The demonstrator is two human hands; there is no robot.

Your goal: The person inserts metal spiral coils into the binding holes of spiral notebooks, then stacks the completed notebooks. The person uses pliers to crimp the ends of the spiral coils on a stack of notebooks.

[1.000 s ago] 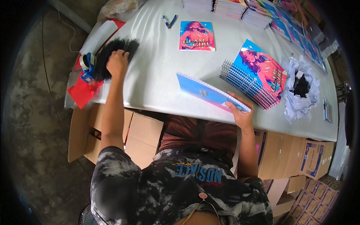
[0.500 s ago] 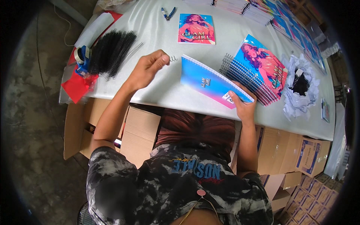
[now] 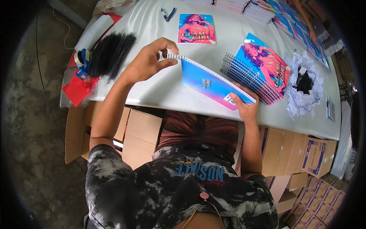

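Observation:
My left hand (image 3: 150, 63) pinches a dark wire spiral coil (image 3: 172, 57) between thumb and fingers. The coil's front end meets the near-left corner of a notebook's punched edge. That notebook (image 3: 200, 78), with a blue and pink cover, is gripped at its far right end by my right hand (image 3: 248, 107), thumb on top of the cover. It is held tilted above the table, its row of holes along the upper edge. Right of it lies a fanned stack of spiral-bound notebooks (image 3: 263, 70) with an illustrated cover. Another illustrated notebook (image 3: 196, 29) lies flat beyond.
A pile of black spiral coils (image 3: 112, 53) lies left, beside a blue tape dispenser (image 3: 84, 61) and red sheets (image 3: 78, 91). Blue-handled pliers (image 3: 167, 14) lie at the back. Crumpled white wrapping (image 3: 305, 89) sits right. Another person's arm (image 3: 305, 19) reaches in at upper right. Cardboard boxes (image 3: 141, 137) stand below.
My left hand has moved right, bringing the coil from beside the notebook to its punched corner. Another person's arm has come in at the upper right.

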